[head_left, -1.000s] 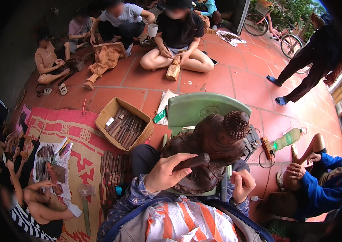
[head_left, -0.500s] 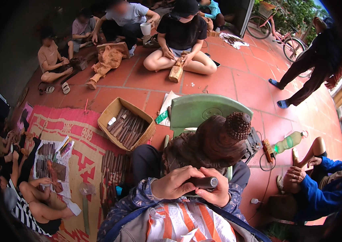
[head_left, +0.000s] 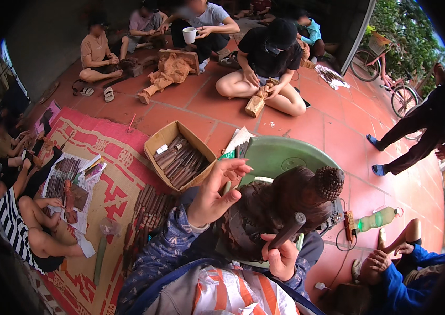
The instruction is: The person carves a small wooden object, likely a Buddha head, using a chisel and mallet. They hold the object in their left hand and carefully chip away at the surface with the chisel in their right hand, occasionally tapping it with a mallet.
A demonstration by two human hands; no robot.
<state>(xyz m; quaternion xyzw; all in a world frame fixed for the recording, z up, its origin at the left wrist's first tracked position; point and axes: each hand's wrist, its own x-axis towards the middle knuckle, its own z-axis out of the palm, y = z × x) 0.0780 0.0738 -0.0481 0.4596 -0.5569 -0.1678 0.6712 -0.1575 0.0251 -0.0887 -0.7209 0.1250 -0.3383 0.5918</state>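
A dark brown carved seated figure with a knobbed head (head_left: 285,202) rests in front of me, against a green plastic chair (head_left: 270,153). My right hand (head_left: 281,258) grips a dark round tool handle (head_left: 289,230) near the figure's lower front; its blunt round end points up and away. Whether a blade sits at the other end is hidden by the hand. My left hand (head_left: 213,195) is raised left of the figure, fingers loosely curled and apart, holding nothing. White and orange striped cloth (head_left: 233,291) covers my lap.
Left of me, a cardboard box (head_left: 159,138) holds many chisels. More chisels (head_left: 151,212) lie on a red and tan mat (head_left: 120,157). At right are a power strip (head_left: 349,224), a green bottle (head_left: 377,219) and a seated person in blue sleeves (head_left: 409,278). Other people carve wood ahead.
My left hand has let go of the tool handle and lifted away to the left. My right hand keeps the handle, now tilted upward. The whole view has shifted slightly.
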